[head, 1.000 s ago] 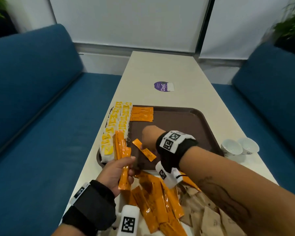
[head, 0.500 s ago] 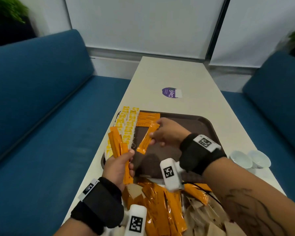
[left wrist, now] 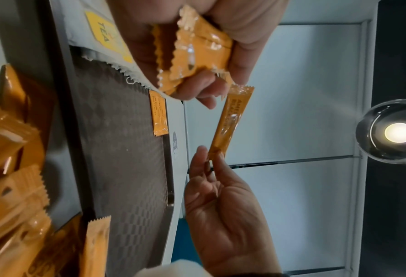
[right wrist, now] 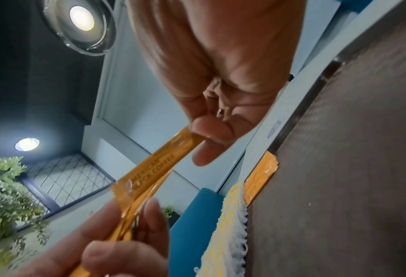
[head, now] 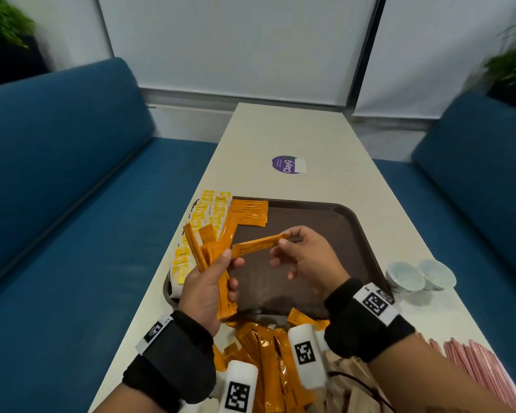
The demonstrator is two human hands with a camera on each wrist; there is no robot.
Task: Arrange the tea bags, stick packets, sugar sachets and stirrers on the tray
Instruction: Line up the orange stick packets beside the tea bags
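While the left hand grips a fanned bunch of orange stick packets above the brown tray, the right hand pinches the far end of a single stick packet beside that bunch. Yellow tea bags line the tray's left edge; more packets lie on the desk near the tray's front rim.

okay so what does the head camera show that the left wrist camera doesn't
Only the head view shows the two cups, the stirrers and the purple sticker. Only the left wrist view shows the ceiling lamp and the TEA print. Both show the tray, the left hand holding a bundle of stick packets, and the right hand pinching a single packet.
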